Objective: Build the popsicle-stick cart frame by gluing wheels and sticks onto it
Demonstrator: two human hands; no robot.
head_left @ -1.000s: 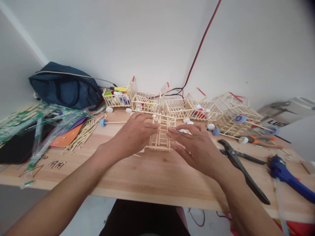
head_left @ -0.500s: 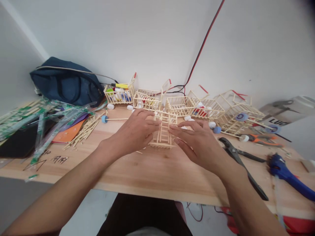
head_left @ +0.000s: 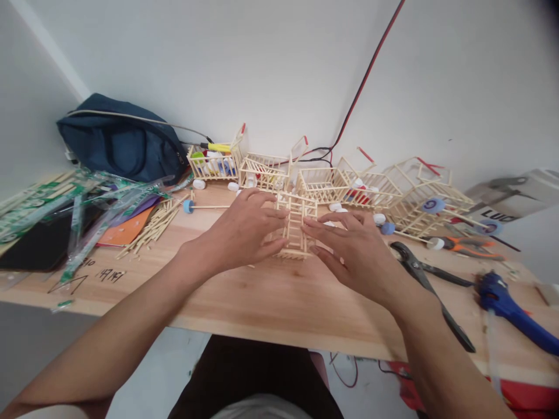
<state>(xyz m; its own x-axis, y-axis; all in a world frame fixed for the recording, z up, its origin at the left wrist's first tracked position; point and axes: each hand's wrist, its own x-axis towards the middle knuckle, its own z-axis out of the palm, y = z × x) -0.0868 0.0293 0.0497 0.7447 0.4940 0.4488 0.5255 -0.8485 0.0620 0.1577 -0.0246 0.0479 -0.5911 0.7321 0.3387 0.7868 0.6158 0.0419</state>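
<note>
A small frame of thin wooden sticks (head_left: 297, 224) stands on the wooden table (head_left: 271, 302) in front of me. My left hand (head_left: 244, 230) presses against its left side with the fingers curled round the sticks. My right hand (head_left: 349, 247) holds its right side, fingertips touching the frame. Both hands partly cover its lower part.
Several finished stick baskets (head_left: 323, 183) line the wall behind, with bottle caps (head_left: 198, 184) among them. A blue bag (head_left: 117, 142) and loose sticks (head_left: 151, 230) lie left. Black cutters (head_left: 428, 285), orange pliers (head_left: 467, 244) and a blue glue gun (head_left: 510, 308) lie right.
Both hands have closed in a little on the stick frame, and the view has shifted slightly so everything sits a bit higher and to the right.
</note>
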